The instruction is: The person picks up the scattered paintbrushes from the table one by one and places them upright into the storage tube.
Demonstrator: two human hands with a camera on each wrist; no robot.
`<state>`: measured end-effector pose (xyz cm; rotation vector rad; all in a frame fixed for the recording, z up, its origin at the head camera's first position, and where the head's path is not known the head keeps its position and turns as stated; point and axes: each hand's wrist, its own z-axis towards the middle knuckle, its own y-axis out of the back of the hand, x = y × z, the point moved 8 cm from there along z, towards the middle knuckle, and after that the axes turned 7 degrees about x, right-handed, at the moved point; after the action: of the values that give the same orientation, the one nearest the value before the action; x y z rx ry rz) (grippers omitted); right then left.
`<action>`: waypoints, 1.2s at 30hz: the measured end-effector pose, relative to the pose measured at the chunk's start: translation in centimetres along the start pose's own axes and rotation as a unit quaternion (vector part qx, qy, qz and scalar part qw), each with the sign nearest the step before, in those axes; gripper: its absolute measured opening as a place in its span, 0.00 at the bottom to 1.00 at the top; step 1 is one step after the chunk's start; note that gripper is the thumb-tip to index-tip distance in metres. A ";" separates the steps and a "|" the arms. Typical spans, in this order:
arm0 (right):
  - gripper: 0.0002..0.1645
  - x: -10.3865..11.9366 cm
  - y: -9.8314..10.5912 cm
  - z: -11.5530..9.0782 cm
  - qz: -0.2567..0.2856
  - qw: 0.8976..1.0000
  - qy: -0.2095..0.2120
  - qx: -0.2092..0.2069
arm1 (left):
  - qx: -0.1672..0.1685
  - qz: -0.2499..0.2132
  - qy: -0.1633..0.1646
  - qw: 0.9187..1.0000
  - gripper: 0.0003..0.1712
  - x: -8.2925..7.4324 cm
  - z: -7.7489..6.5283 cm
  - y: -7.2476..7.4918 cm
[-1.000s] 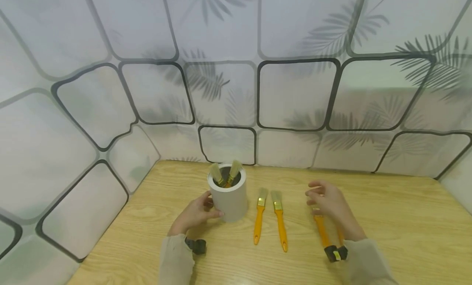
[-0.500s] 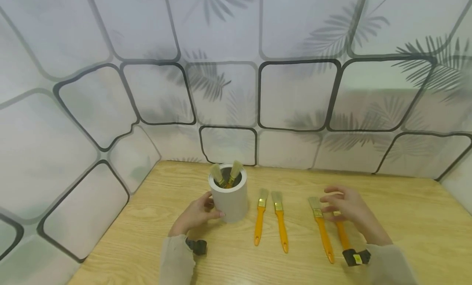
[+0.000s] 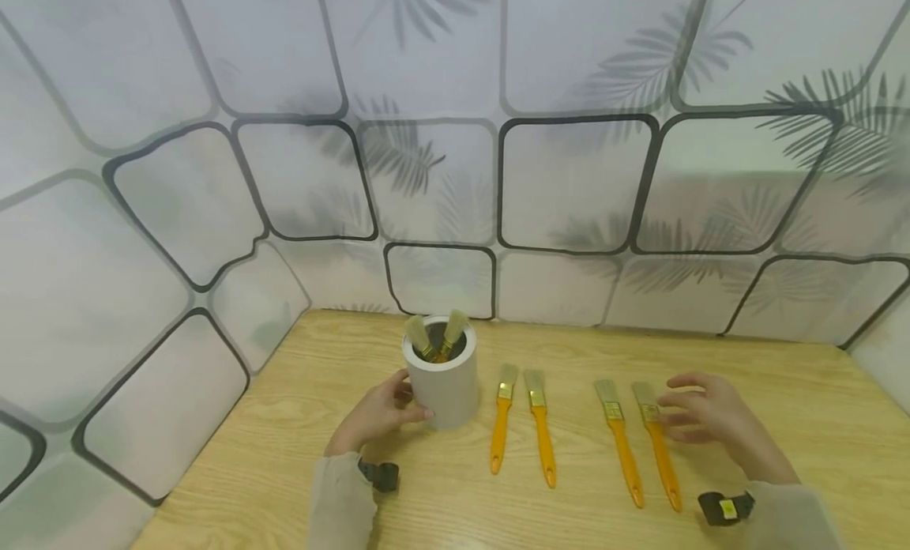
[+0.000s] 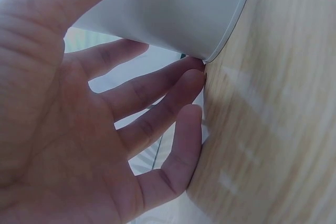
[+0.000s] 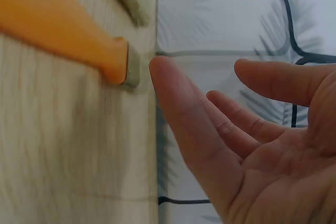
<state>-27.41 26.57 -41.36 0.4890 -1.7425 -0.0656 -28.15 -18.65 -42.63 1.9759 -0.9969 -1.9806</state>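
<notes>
My left hand (image 3: 375, 417) holds the lower left side of a white cylindrical cup (image 3: 448, 396), thumb toward the front and fingers round the side. In the left wrist view the cup (image 4: 173, 9) stands on the table beside the spread fingers. Two paintbrushes (image 3: 453, 329) lean inside it, bristles up. My right hand (image 3: 714, 416) hovers with loosely bent fingers, nothing in them, just right of a paintbrush (image 3: 659, 451) with an orange handle. Another paintbrush (image 3: 622, 447) lies left of that one. In the right wrist view, orange handles (image 5: 68, 30) show beside the hand.
Between the cup and the right-hand pair lie two more orange-handled paintbrushes, one at left (image 3: 501, 423) and one at right (image 3: 543, 435), bristles toward the wall. The wooden table (image 3: 590, 526) meets a patterned wall covering (image 3: 569, 178) at its back edge and left side.
My right hand has moved right and toward me, off the right-hand pair of paintbrushes, which now show fully. My left hand and the cup keep their place.
</notes>
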 end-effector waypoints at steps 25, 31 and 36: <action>0.29 -3.5 -1.4 0.6 -0.043 0.997 -0.064 0.022 | 0.001 -0.001 0.000 1.000 0.51 0.6 0.2 -0.2; 0.32 -3.1 -1.8 0.8 -0.082 0.994 -0.066 0.001 | 0.003 -0.001 -0.004 1.000 0.50 0.6 0.2 -0.1; 0.31 -3.0 -1.9 0.8 -0.103 0.992 -0.075 -0.006 | 0.003 -0.003 -0.003 1.000 0.50 0.5 0.2 -0.1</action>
<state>-27.15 25.75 -44.92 0.6689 -1.8324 -0.2655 -28.34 -18.73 -43.11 1.9797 -0.9995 -1.9903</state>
